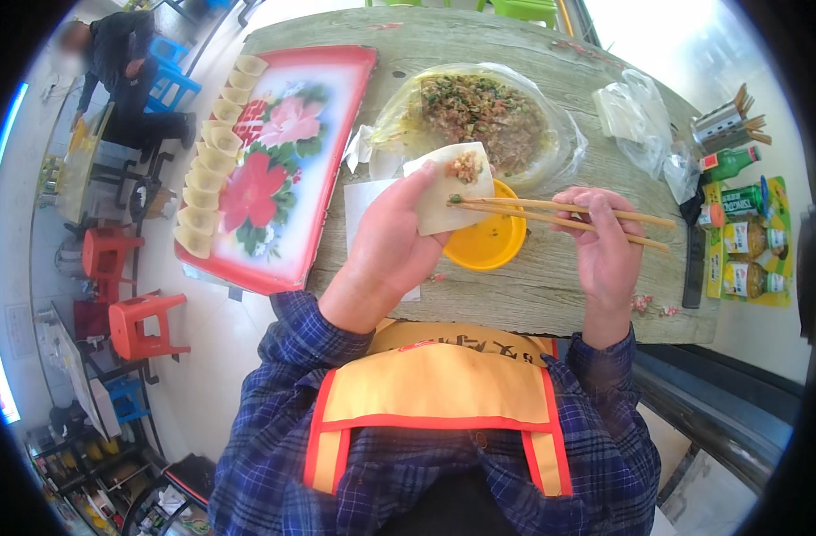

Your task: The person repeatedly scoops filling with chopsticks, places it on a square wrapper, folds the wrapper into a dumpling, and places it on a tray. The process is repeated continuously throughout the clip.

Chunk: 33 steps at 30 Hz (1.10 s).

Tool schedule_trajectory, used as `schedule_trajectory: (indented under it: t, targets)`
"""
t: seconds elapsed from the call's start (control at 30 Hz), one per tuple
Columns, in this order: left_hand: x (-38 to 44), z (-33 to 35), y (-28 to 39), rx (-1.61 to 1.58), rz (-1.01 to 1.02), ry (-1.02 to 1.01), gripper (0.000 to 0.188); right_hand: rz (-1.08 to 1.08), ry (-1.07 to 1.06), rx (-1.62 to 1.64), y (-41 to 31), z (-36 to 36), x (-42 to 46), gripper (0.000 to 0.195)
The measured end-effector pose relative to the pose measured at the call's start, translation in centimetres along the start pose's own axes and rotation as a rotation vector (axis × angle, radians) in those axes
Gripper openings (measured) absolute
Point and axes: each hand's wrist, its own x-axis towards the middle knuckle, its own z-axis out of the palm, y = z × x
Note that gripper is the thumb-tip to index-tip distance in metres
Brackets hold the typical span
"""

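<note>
My left hand (396,231) holds a square dough wrapper (441,194) up over the table. A small lump of minced filling (466,166) sits near the wrapper's far edge. In my right hand (602,244) is a pair of wooden chopsticks (548,213), their tips at the wrapper with a bit of green on them. Below the wrapper stands a yellow bowl (491,251), partly hidden by it. Beyond lies a plastic-lined container of meat filling with chopped greens (488,114). On the left, a floral enamel tray (334,161) carries a row of folded wrappers (210,171) along its far-left side.
White sheets (364,201) lie beside my left hand. At the table's right are plastic bags (639,120), a metal chopstick holder (719,127), a green bottle (733,159) and several jars (743,278). A person (123,74) stands off to the left, near red stools (143,325).
</note>
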Motion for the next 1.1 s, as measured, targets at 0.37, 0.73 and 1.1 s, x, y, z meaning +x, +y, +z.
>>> schedule_trajectory:
  t: [0.37, 0.73, 1.1]
  targets:
    - [-0.2, -0.4, 0.5, -0.025, -0.003, -0.061, 0.046, -0.057, 0.158, -0.455, 2.0, -3.4, 5.2, 0.026]
    - [-0.3, -1.0, 1.0, -0.035, 0.030, -0.088, 0.047, -0.177, 0.139, -0.359, -2.9, -3.6, 5.7, 0.024]
    - [-3.7, 1.9, 0.8, 0.060, 0.178, -0.194, 0.054, -0.461, -0.183, -0.856, -1.9, 6.9, 2.7, 0.017]
